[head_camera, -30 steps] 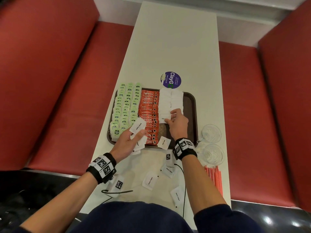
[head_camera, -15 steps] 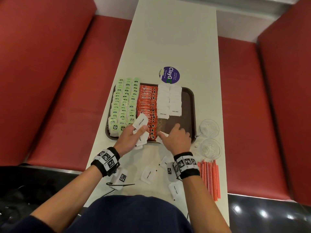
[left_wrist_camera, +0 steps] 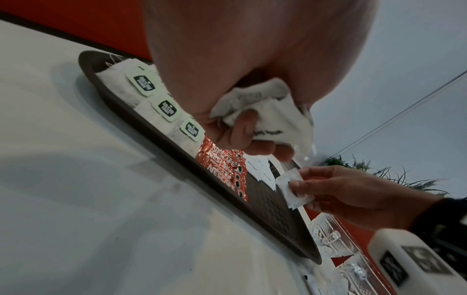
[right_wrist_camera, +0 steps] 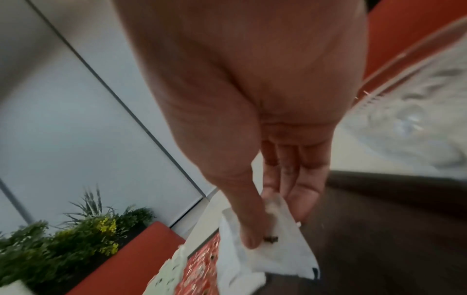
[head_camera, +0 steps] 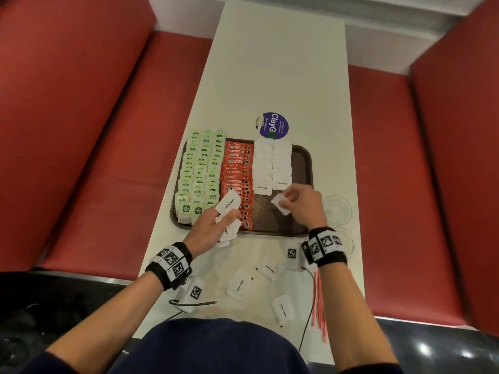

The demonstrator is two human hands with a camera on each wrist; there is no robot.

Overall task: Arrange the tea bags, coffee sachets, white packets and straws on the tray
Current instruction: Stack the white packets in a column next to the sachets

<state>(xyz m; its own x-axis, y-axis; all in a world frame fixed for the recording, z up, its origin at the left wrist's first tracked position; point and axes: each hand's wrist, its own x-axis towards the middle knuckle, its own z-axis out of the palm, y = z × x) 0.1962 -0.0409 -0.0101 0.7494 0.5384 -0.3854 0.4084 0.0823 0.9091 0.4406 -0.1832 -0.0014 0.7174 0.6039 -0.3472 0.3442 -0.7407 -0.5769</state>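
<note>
A: What is lying round the tray (head_camera: pixel 306 168)?

B: Beyond its far edge a purple sticker (head_camera: pixel 272 126) is reading "ClayGo". Two glass dishes (head_camera: pixel 337 209) are sitting beside its right rim, red straws (head_camera: pixel 318 300) nearer the person, loose white packets (head_camera: pixel 240 284) on the worktop (head_camera: pixel 278 63) before it.

A: Labels on the tray?

B: Coffee sachets (head_camera: pixel 237 174) are showing "NESCAFE"; laid packets (head_camera: pixel 273 164) read "White Sugar". Tea bags (head_camera: pixel 201 174) fill the left side.

A: Hands?

B: Left hand (head_camera: pixel 213 228) is clutching a bunch of packets (head_camera: pixel 229 204) over the near rim. Right hand (head_camera: pixel 302 206) is pinching one packet (head_camera: pixel 280 204) above the tray's bare patch.
</note>
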